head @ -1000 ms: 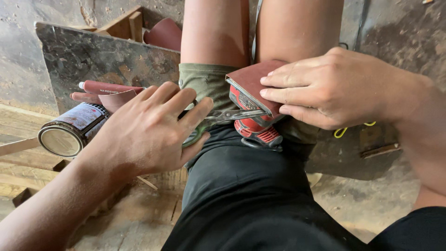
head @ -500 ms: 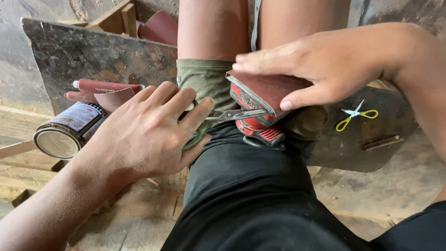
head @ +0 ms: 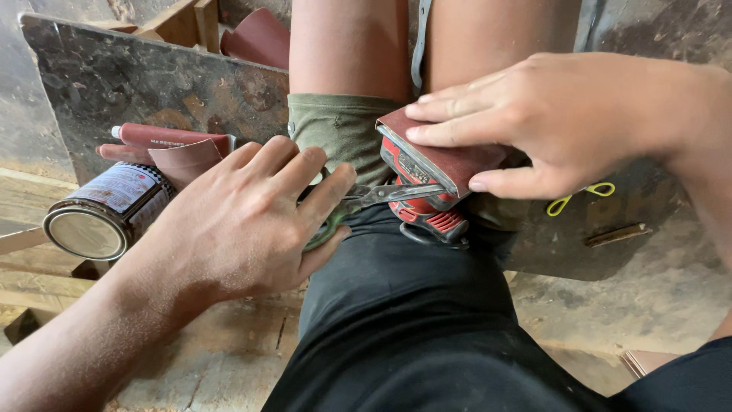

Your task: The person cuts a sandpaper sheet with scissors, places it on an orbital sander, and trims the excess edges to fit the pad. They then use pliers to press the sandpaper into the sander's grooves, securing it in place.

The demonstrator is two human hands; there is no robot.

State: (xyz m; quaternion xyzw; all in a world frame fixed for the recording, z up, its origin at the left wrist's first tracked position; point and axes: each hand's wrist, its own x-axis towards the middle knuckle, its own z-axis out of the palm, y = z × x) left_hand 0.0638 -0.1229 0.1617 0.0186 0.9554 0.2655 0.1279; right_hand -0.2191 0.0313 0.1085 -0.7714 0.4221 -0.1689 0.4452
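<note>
A red power sander lies upside down on a lap, between olive shorts and black cloth. Reddish-brown sandpaper covers its base. My right hand lies flat on that sandpaper, fingers pointing left and thumb at the near edge, holding sheet and sander. My left hand grips green-handled scissors. Their metal blades reach right to the sander's near edge, under the sandpaper. Most of the handles are hidden by my fingers.
A metal can lies on its side at left, beside a red tube and a curled sandpaper piece. Behind them stands a dark stained board. Small yellow-handled scissors lie at right. Bare legs extend away.
My right hand has moved from the sander's right side onto its top, fingers now stretched left over the sandpaper. The yellow scissors came into sight. My left hand has stayed put.
</note>
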